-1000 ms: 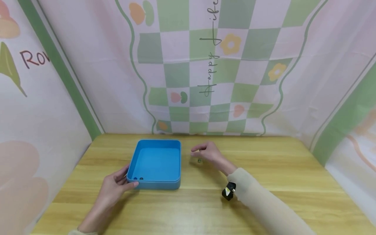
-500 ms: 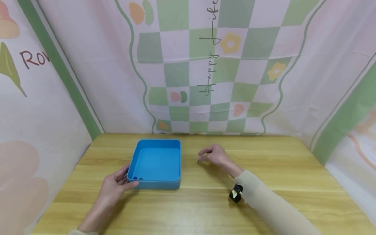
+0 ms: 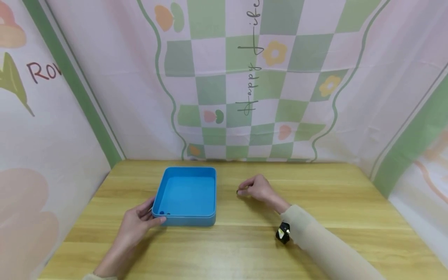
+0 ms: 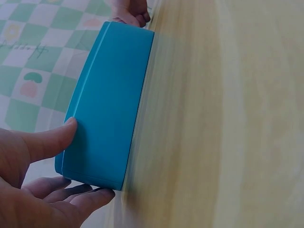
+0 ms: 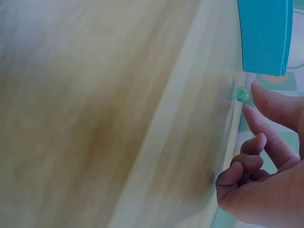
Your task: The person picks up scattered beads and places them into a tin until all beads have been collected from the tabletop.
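Observation:
A shallow blue box (image 3: pixel 189 221) stands on the wooden table. My left hand (image 3: pixel 134 222) holds its near left corner: the thumb presses the front wall, the other fingers lie against the left side. Two small dark balls, probably marbles (image 3: pixel 161 212), lie in that corner, partly hidden by the rim. Right of the box, my right hand (image 3: pixel 260 189) is low over the table. In the right wrist view a clear green marble (image 5: pixel 242 94) sits just off the tips of the thumb and index finger, which stand apart; the other fingers curl in.
The wooden table (image 3: pixel 245 249) extends around the box on all sides. A patterned cloth (image 3: pixel 238 89) hangs behind its back edge, with more cloth at both sides. A small black device (image 3: pixel 283 233) is attached at the right wrist.
My right hand has moved a little right and nearer, lowering its fingertips to the green marble. The left hand and the box have stayed in place.

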`<state>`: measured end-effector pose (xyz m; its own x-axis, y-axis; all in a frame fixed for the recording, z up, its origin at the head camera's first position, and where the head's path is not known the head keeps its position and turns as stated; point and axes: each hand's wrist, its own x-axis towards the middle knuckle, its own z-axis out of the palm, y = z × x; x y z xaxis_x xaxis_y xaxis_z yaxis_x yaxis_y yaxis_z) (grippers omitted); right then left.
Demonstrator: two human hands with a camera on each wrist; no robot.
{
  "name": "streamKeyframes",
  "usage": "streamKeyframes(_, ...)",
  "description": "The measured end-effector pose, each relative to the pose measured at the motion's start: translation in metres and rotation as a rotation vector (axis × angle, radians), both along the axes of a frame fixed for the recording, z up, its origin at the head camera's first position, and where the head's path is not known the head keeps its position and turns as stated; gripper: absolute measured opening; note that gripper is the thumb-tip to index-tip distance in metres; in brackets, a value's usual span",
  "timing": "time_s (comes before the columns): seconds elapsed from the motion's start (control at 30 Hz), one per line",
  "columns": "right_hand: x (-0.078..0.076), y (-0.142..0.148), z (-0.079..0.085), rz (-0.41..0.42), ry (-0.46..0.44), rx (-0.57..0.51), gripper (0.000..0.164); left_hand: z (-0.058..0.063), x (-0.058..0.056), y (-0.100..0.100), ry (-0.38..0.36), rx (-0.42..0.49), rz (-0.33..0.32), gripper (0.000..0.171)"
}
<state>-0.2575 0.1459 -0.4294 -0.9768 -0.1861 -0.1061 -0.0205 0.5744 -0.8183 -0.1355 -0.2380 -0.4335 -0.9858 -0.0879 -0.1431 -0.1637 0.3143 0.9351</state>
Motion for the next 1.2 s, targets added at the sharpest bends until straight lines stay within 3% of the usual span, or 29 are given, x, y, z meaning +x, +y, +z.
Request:
streamKeyframes(0.67, -0.0040, -0.0036, -0.0018, -0.008, -0.025, 0.067, 0.012, 0.0003, 0.0002, 0.0004, 0.005, -0.002, 0.000, 0.085)
streamKeyframes(1.2, -0.0040, -0.0037, -0.0008, 0.007, 0.015, 0.053, 0.008, 0.0008, -0.0006, 0.0016, -0.008, -0.012, 0.002, 0.081)
